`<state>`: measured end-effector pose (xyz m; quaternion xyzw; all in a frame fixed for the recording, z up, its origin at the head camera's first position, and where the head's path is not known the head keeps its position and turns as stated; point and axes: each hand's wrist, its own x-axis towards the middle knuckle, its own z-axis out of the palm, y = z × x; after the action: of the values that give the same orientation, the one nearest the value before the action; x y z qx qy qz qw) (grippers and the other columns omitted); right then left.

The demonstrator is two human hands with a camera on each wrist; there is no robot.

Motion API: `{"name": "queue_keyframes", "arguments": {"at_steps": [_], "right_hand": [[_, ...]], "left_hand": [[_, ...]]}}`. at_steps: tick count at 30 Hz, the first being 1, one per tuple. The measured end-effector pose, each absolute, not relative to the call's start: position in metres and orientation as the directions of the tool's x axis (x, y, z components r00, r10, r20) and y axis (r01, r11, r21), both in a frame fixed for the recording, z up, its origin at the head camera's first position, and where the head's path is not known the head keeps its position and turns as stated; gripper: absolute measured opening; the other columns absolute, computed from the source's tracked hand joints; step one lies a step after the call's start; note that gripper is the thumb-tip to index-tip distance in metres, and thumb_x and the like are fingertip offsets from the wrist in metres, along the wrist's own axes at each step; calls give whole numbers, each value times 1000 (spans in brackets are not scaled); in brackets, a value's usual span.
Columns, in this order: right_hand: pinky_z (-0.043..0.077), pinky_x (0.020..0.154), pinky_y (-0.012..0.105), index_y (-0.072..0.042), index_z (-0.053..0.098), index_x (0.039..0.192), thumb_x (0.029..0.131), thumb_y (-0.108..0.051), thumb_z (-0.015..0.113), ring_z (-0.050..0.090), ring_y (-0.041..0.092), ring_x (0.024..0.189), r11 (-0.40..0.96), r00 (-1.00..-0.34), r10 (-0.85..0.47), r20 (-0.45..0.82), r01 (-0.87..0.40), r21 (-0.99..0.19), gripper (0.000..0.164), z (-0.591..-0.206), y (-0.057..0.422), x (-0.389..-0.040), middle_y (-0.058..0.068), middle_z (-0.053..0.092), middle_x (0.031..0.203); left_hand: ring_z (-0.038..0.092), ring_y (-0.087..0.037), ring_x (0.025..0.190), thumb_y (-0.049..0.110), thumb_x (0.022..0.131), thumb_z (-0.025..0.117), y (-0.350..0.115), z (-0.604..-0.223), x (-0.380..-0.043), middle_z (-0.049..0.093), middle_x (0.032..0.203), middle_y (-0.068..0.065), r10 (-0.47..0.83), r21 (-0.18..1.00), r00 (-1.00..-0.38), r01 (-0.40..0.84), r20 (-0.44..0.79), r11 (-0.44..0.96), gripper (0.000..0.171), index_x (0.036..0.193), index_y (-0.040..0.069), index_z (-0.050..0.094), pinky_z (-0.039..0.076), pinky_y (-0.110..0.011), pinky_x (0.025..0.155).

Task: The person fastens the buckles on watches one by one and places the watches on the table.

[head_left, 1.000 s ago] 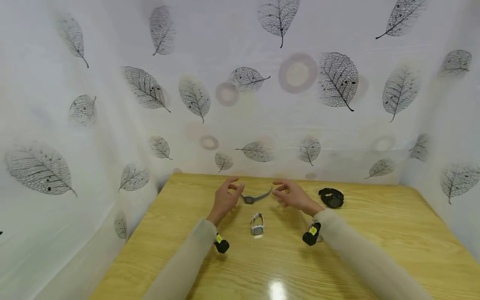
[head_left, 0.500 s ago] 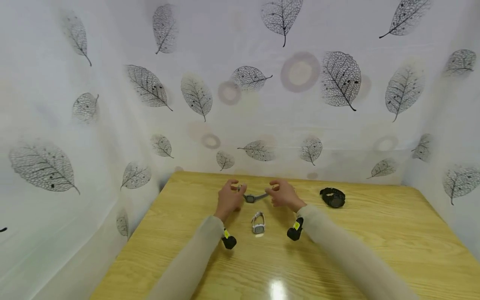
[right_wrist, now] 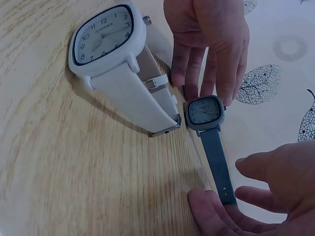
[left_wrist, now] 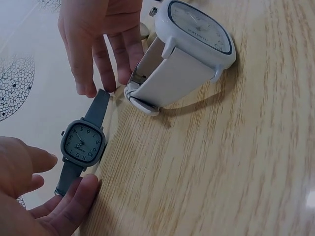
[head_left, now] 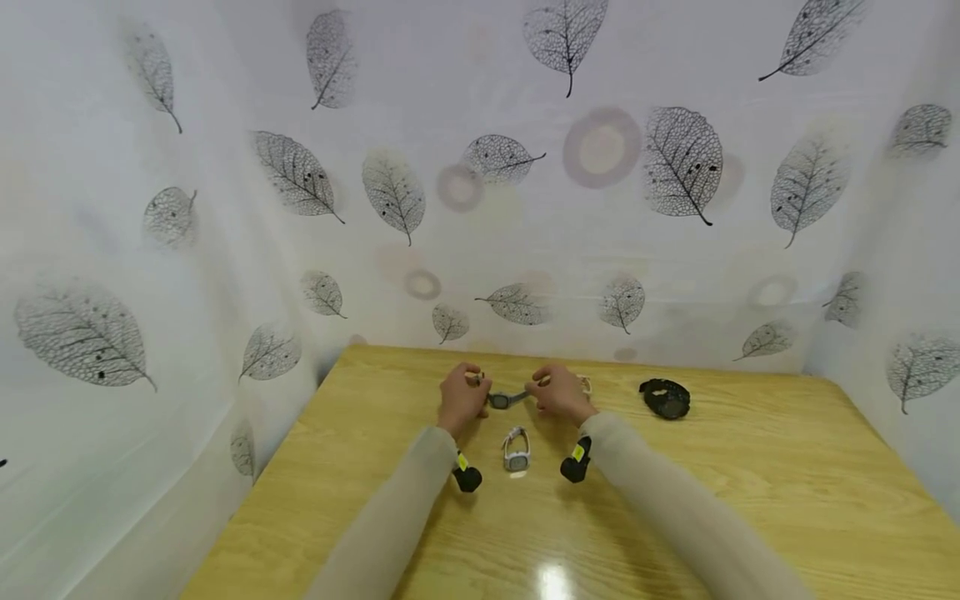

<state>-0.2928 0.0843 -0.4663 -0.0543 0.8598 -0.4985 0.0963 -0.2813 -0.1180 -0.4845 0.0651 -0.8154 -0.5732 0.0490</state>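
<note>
A grey wristwatch [head_left: 499, 401] lies stretched out near the back of the table, its dial facing up. My left hand [head_left: 462, 398] holds its left strap end with the fingertips. At the opposite strap end [right_wrist: 225, 189], my right hand [head_left: 558, 393] has its fingers curled around the tip. In both wrist views some digits stand apart from the strap, and the exact contact is partly hidden. Closer to me, a white wristwatch [head_left: 516, 452] stands on its edge with its strap looped; it looms large in the left wrist view.
A black wristwatch [head_left: 666, 399] lies to the right on the wooden table [head_left: 750, 483]. Part of a light-coloured strap [head_left: 586, 384] shows behind my right hand. A leaf-patterned cloth [head_left: 510, 233] hangs around the table's back and sides.
Both hands have moved inward, the right one farther to the left, and their fingers have come together at the grey wristwatch's strap ends. The watches have stayed in place.
</note>
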Motion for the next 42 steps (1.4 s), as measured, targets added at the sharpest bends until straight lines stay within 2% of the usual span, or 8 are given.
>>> {"name": "queue_keyframes", "arguments": {"at_steps": [7,12,16,20,25,33,38,42], "right_hand": [[61,58,31,6,61,130,99,-18,69,70,20,75,532,-983,-156,-99,1,-847,40,-468,80,-295,24,67,121],[59,56,32,6,62,128,97,-19,72,67,18,63,557,-988,-137,-70,-19,-831,41,-468,78,-295,20,71,113],[59,65,34,5,64,124,97,-22,73,64,17,53,596,-992,-125,-25,-55,-801,39,-470,77,-296,16,73,102],[59,71,36,5,65,121,97,-22,73,62,16,52,614,-993,-119,-2,-72,-786,37,-473,77,-295,14,72,95],[56,62,32,5,65,118,96,-19,75,61,15,52,605,-994,-108,5,-70,-793,34,-472,77,-295,15,71,99],[57,52,28,4,66,119,93,-14,76,65,16,63,535,-995,-101,-19,-38,-844,34,-477,75,-296,16,69,106],[62,64,32,4,65,128,95,-14,74,72,25,83,480,-992,-127,3,-64,-875,39,-476,75,-295,20,68,121],[61,74,32,4,63,133,97,-13,71,73,26,90,444,-988,-139,64,-120,-888,40,-474,76,-296,21,64,129]], "left_hand": [[64,-20,49,8,93,73,-116,-481,-279,68,97,-15,-191,935,-982,-64,4,348,29,119,-1,64,55,-29,45],[63,-17,48,5,92,72,-115,-479,-280,69,98,-16,-200,930,-980,-77,-3,361,24,114,-3,68,54,-27,45],[63,-15,49,2,91,72,-114,-479,-281,70,97,-15,-211,927,-978,-81,-2,367,19,109,-3,71,56,-27,46],[64,-16,49,0,91,71,-113,-480,-281,71,95,-16,-203,931,-979,-69,6,360,16,106,-5,72,57,-29,47],[65,-16,50,0,91,70,-114,-483,-284,72,94,-16,-197,928,-980,-70,3,365,16,106,-4,73,58,-28,49],[69,-15,58,-2,85,73,-110,-481,-283,76,88,-13,-240,904,-970,-73,33,422,16,100,-2,78,58,-26,53],[72,-18,66,-2,84,74,-107,-480,-282,77,93,-14,-251,937,-968,-73,17,342,19,103,-2,77,61,-29,59],[74,-22,67,-6,84,71,-105,-476,-283,76,98,-20,-212,980,-977,-23,19,196,24,108,-8,74,63,-34,63]]}}
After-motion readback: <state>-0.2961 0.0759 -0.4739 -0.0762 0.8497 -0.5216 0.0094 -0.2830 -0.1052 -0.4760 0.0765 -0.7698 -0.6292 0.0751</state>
